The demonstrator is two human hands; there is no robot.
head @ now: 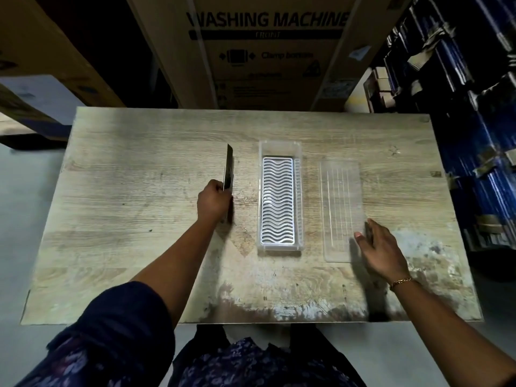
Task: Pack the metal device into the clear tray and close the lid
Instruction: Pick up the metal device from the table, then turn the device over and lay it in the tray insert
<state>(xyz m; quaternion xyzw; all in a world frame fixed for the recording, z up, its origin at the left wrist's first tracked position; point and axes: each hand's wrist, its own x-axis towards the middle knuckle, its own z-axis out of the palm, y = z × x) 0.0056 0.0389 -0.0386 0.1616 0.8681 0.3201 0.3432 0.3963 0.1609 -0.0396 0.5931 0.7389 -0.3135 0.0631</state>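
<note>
A flat, dark metal device (pixel 228 168) stands tilted up on its long edge, left of the tray, with my left hand (pixel 213 201) shut on its near end. The clear tray (pixel 280 146) lies lengthwise in the middle of the table, with a white wavy-slotted insert (pixel 277 201) inside it. The clear ribbed lid (pixel 341 208) lies flat to the right of the tray. My right hand (pixel 381 248) rests at the lid's near right edge, fingers apart, touching or just beside it.
The worn wooden table (pixel 125 219) carries only these things. A large cardboard box (pixel 268 51) marked "washing machine" stands behind the far edge. Dark blue crates (pixel 474 121) are stacked at the right, more boxes at the far left.
</note>
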